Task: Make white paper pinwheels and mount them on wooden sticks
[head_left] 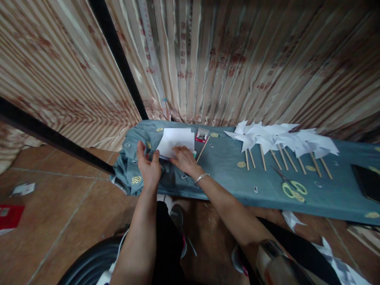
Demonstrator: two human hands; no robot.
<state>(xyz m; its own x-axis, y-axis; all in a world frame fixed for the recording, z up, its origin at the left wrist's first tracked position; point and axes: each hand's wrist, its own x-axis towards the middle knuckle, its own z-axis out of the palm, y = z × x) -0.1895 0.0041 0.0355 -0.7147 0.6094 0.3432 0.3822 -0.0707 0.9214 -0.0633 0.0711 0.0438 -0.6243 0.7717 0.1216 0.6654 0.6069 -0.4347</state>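
Note:
A stack of white paper point(177, 136) lies at the left end of a bench covered with blue-green cloth. My left hand point(148, 166) is beside its left near corner, fingers apart and thumb at the paper's edge. Over the near side of the stack, my right hand point(184, 159) has its fingers bent onto the paper; its thumb is hidden. A small red box point(202, 135) with shiny metal pieces stands just right of the stack. Next to the box a thin wooden stick point(203, 149) lies slanted.
White paper pinwheels point(276, 136) on wooden sticks lie in a row along the bench point(228, 178). Scissors with green handles point(292, 187) and a dark phone point(366, 180) lie on the right. Black poles point(121, 63) rise at the left. White paper pieces point(292, 219) lie on the floor.

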